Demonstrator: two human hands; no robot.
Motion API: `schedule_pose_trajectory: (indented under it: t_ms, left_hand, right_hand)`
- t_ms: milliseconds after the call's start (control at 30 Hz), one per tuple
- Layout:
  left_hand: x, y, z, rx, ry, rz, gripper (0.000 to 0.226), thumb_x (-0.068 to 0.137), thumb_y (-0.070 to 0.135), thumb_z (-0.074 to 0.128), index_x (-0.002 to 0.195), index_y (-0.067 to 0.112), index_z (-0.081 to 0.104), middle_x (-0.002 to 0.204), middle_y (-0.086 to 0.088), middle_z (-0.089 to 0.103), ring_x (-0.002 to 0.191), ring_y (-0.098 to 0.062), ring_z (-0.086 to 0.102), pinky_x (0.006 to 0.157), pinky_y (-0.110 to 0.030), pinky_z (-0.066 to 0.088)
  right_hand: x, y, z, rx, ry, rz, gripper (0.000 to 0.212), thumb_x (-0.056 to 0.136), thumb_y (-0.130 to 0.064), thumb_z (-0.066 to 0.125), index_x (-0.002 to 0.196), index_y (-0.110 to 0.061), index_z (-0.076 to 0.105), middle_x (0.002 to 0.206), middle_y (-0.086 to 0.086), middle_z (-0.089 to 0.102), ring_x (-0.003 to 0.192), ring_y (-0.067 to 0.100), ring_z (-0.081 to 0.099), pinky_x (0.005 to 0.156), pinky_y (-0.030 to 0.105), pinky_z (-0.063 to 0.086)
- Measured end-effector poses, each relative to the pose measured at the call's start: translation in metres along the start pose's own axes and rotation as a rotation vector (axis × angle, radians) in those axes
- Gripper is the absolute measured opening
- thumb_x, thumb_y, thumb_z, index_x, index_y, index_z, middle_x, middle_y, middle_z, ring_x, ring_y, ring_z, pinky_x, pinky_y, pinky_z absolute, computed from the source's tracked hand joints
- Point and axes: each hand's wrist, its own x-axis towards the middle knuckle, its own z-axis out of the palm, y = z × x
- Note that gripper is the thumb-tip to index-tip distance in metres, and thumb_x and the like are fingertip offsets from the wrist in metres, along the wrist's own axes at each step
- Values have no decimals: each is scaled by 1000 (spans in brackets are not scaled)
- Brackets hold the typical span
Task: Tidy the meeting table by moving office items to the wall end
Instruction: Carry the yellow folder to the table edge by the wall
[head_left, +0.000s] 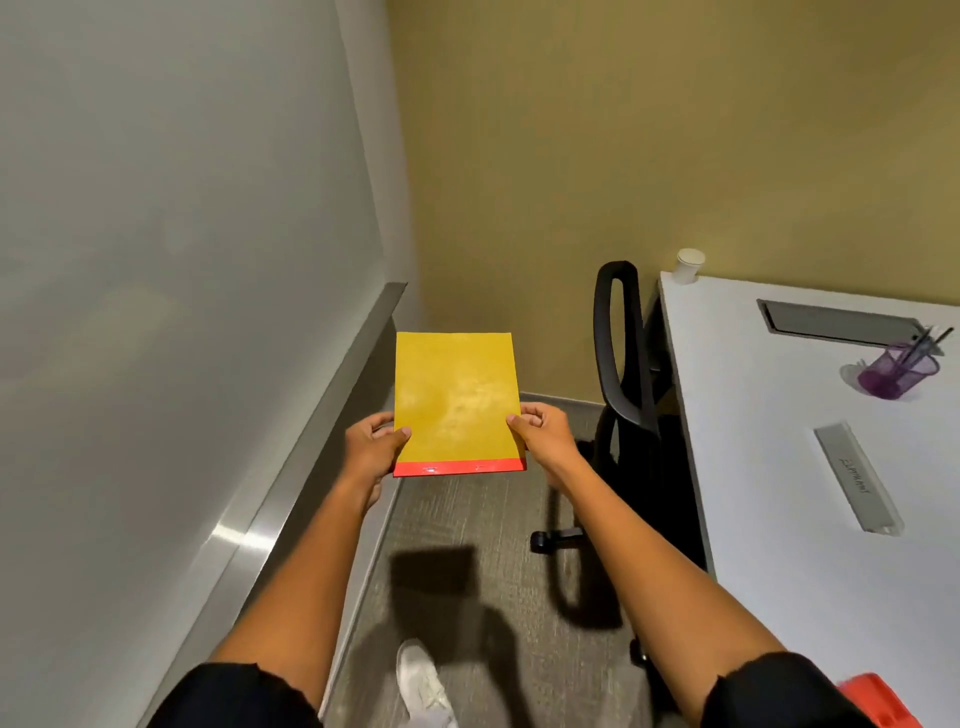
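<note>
A yellow notepad with a red strip along its near edge is held flat in the air over the floor, between the whiteboard wall and the table. My left hand grips its lower left corner and my right hand grips its lower right corner. The white meeting table lies to the right. On it stand a purple mesh pen holder with pens, a white paper cup at the far corner by the yellow wall, and a grey name plate.
A black office chair is tucked against the table's left edge, ahead on the right. A whiteboard with a metal tray runs along the left. A red object shows at the lower right. My white shoe is on the grey floor.
</note>
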Motion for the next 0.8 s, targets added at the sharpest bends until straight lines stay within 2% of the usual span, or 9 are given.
schedule_pose_trajectory:
  t_ms: [133, 267, 400, 467, 567, 667, 733, 800]
  left_hand:
    - [79, 40, 4, -4, -102, 18, 37, 91, 0, 59, 127, 1, 54, 113, -23, 67, 74, -20, 67, 49, -23, 54]
    - [144, 75, 18, 9, -180, 27, 37, 90, 0, 60, 127, 1, 55, 109, -22, 68, 71, -16, 69, 51, -22, 54]
    - [202, 108, 43, 16, -239, 47, 37, 90, -1, 60, 126, 0, 55, 101, -16, 69, 63, -10, 70, 50, -22, 54]
    - [231, 126, 61, 29, -272, 63, 36, 90, -1, 60, 126, 0, 55, 102, -16, 69, 63, -9, 70, 51, -22, 54]
    - [279, 160, 96, 28, -330, 93, 34, 90, -2, 58, 124, 2, 56, 98, -13, 69, 63, -8, 70, 54, -22, 55]
    - [326, 198, 140, 50, -397, 149, 30, 91, -1, 58, 120, 2, 59, 83, -2, 73, 67, -11, 68, 64, -24, 53]
    - [354, 222, 178, 59, -444, 183, 28, 91, 0, 58, 119, 4, 60, 75, 4, 74, 62, -7, 68, 58, -21, 53]
    - [375, 244, 217, 65, -492, 194, 29, 92, 1, 57, 120, 4, 59, 88, -3, 74, 62, -6, 69, 53, -20, 53]
  right_hand:
    - [59, -33, 11, 43, 69, -4, 14, 93, -7, 58, 106, -7, 66, 88, 11, 65, 86, 20, 61, 83, 39, 53]
    - [107, -61, 13, 36, 150, -20, 10, 93, -10, 61, 97, -17, 67, 89, 7, 70, 87, 19, 65, 83, 38, 53]
    - [156, -87, 5, 22, 231, -48, 16, 92, -10, 62, 107, -7, 66, 78, -2, 68, 77, 11, 62, 71, 27, 51]
    - [181, -102, -2, 11, 277, -65, 20, 92, -9, 62, 111, -3, 65, 75, -4, 65, 74, 8, 59, 71, 25, 48]
    - [227, -126, -19, 19, 357, -94, 23, 91, -12, 63, 113, -5, 64, 70, -8, 61, 71, 5, 56, 75, 25, 47]
    - [276, -155, -48, 33, 408, -144, 22, 92, -13, 63, 112, -4, 64, 72, -5, 63, 72, 8, 57, 73, 25, 48]
    - [309, -174, -75, 40, 438, -166, 26, 92, -13, 63, 117, -4, 62, 83, 1, 67, 81, 12, 62, 77, 27, 50]
    - [336, -187, -106, 52, 486, -165, 30, 92, -14, 64, 119, -4, 61, 91, 3, 68, 84, 13, 63, 77, 27, 51]
